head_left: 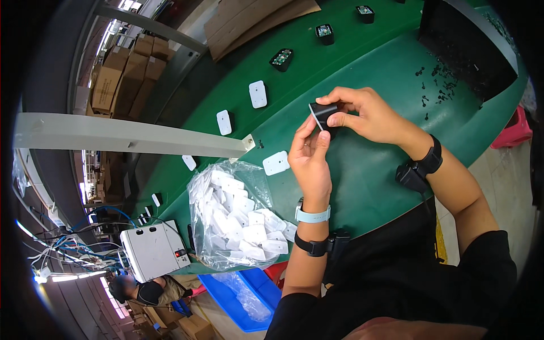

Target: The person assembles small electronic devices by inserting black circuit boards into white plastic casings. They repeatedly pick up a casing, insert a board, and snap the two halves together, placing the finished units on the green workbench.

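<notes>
Above the green mat, both hands hold a small black plastic housing (327, 115) with a white plate along its left side. My right hand (374, 116) grips the black body between thumb and fingers. The fingers of my left hand (310, 153) are closed around the lower left, against the white plate. Left of that hand, a loose white cover plate (276, 163) with small holes lies flat on the mat. A clear plastic bag (198, 198) full of similar white plates stands open beside my left wrist.
Along the green belt (300, 73) lie several black housings with bare circuit boards (281, 59) and white-plated ones (258, 94). Small black parts (439, 79) spill near a black tray (467, 42). A grey metal bar (136, 135) crosses at left; a blue bin (235, 300) is below.
</notes>
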`<move>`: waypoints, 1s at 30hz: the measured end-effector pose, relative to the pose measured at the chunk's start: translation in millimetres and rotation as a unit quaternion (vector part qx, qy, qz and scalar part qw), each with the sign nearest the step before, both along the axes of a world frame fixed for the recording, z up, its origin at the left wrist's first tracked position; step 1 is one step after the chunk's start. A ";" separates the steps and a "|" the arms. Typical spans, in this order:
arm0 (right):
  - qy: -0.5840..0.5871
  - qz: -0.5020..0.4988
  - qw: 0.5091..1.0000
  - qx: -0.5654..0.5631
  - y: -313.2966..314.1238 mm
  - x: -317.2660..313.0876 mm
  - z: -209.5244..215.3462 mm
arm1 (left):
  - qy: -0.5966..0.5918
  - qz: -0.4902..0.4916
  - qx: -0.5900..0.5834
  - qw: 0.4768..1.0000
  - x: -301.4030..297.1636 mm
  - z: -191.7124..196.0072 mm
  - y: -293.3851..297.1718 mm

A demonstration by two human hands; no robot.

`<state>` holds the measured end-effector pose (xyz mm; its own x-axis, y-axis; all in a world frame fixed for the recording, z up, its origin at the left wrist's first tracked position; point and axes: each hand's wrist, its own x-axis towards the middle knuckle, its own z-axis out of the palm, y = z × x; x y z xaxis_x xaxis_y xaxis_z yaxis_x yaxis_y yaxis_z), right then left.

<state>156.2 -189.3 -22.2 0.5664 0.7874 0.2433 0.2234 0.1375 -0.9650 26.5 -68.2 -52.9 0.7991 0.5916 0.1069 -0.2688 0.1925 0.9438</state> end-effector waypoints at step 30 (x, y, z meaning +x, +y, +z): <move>0.010 -0.007 1.000 0.024 8.9 -17.7 -10.0 | -0.021 0.069 0.087 0.994 5.8 -2.4 -0.2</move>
<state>138.4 -180.4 -32.3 0.5825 0.7673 0.2682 0.2059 0.1799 -0.9619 32.3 -68.4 -55.4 0.7040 0.6652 0.2488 -0.3211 -0.0144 0.9469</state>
